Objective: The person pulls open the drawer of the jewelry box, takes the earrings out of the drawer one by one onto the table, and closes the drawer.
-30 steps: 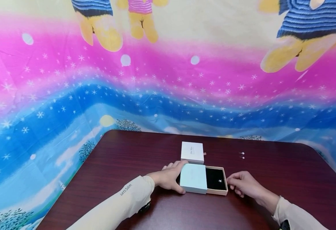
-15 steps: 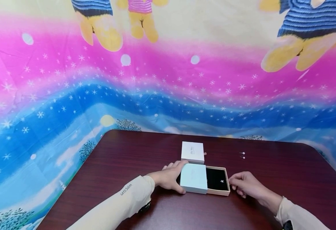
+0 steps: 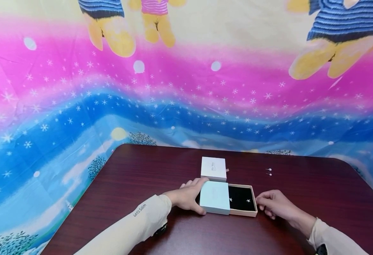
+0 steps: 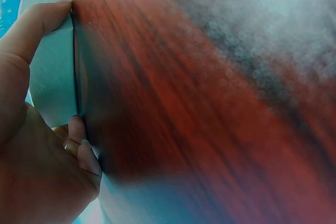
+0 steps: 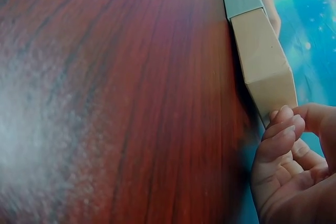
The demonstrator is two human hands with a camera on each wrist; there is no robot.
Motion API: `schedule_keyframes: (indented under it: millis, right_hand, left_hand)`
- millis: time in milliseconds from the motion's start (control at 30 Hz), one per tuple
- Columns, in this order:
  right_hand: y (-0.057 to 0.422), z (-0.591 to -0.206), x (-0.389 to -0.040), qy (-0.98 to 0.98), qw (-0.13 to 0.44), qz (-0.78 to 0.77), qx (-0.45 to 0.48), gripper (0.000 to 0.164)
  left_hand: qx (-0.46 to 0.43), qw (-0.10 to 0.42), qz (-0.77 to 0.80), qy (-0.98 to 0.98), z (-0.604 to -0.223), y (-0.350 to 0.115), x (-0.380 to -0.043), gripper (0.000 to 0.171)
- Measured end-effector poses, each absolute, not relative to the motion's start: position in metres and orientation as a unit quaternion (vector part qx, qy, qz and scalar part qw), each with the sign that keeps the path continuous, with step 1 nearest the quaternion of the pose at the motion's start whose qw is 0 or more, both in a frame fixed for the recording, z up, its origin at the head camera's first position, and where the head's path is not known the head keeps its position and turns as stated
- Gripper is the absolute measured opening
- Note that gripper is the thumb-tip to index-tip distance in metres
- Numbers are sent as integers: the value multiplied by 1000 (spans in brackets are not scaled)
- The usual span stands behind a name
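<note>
A pale blue jewelry box sleeve (image 3: 214, 198) lies on the table, its cream drawer (image 3: 243, 213) pulled partway out to the right. On the drawer's black lining sit two small star-shaped pieces, one (image 3: 248, 200) near the outer end and another (image 3: 230, 199) by the sleeve's edge. My left hand (image 3: 186, 198) grips the sleeve's left part, thumb on the near side and fingers across the far side. My right hand (image 3: 277, 205) pinches at the drawer's outer end with curled fingers; whatever tab is between the fingertips is hidden. The right wrist view shows the fingertips (image 5: 283, 119) at that end.
Just behind the blue box stands a white box (image 3: 213, 168) with a small tab on its right. Two pearl-headed pins or earrings (image 3: 270, 169) lie farther right on the dark wooden table (image 3: 148, 170). A printed cloth (image 3: 180, 88) hangs behind the table.
My right hand has moved slightly right, drawing the drawer farther out of the sleeve. The second star-shaped piece has come into view. My left hand has stayed in place.
</note>
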State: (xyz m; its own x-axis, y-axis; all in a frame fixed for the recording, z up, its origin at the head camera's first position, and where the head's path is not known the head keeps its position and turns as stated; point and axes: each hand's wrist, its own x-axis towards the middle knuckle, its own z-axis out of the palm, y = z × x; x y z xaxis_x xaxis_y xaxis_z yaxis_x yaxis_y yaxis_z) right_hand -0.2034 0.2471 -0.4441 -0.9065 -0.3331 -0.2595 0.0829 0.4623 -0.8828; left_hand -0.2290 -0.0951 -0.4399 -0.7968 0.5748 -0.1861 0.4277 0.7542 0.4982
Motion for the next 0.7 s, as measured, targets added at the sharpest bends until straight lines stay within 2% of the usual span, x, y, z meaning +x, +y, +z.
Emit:
schedule_keyframes:
  millis: [700]
  right_hand:
    - [258,-446,-203,833,205,-509,-71,29]
  left_hand:
    - [270,171,223,921,-441,-95,-229,109]
